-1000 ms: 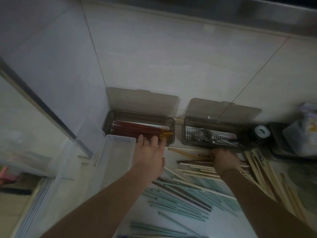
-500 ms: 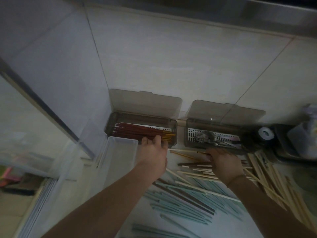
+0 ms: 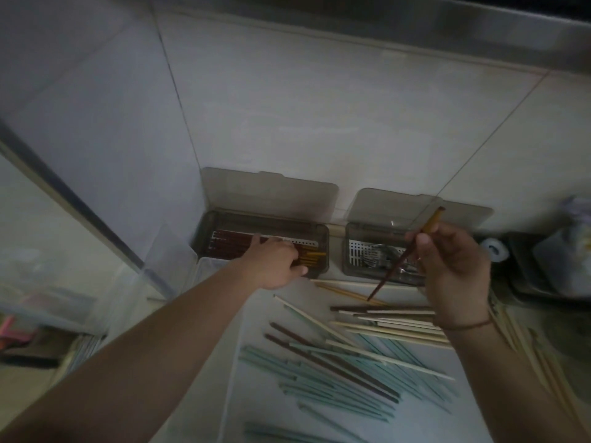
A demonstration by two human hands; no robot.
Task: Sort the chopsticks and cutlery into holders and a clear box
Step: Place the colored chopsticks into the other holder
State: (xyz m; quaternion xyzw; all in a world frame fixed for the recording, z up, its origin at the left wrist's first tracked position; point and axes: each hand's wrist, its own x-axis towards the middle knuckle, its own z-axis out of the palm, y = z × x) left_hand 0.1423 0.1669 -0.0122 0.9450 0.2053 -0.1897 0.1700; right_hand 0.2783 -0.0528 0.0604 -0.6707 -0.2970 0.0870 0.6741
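Note:
My left hand (image 3: 275,262) reaches to the left smoked holder (image 3: 323,231). Its fingers curl over the front wall onto the red-brown chopsticks (image 3: 230,243) with yellow ends, and the thumb stays outside. My right hand (image 3: 451,270) is raised in front of the right holder (image 3: 347,254), which has metal cutlery (image 3: 379,255) inside. It pinches one dark brown chopstick (image 3: 395,268), tilted with its yellow end up. Both holder lids stand open against the wall. A clear box (image 3: 179,260) sits left of my left arm. Loose teal (image 3: 319,382), beige (image 3: 399,329) and brown (image 3: 323,358) chopsticks lie on the counter.
The tiled wall (image 3: 319,123) rises right behind the holders. A tape roll (image 3: 495,249) and a dark tray holding a plastic bag (image 3: 566,251) are at the right. More beige chopsticks (image 3: 531,353) lie along the right edge. A glass pane with a dark frame (image 3: 80,203) bounds the left.
My right hand has lifted off the pile with one dark brown chopstick. My left hand has moved further over the left holder's front wall onto the chopsticks.

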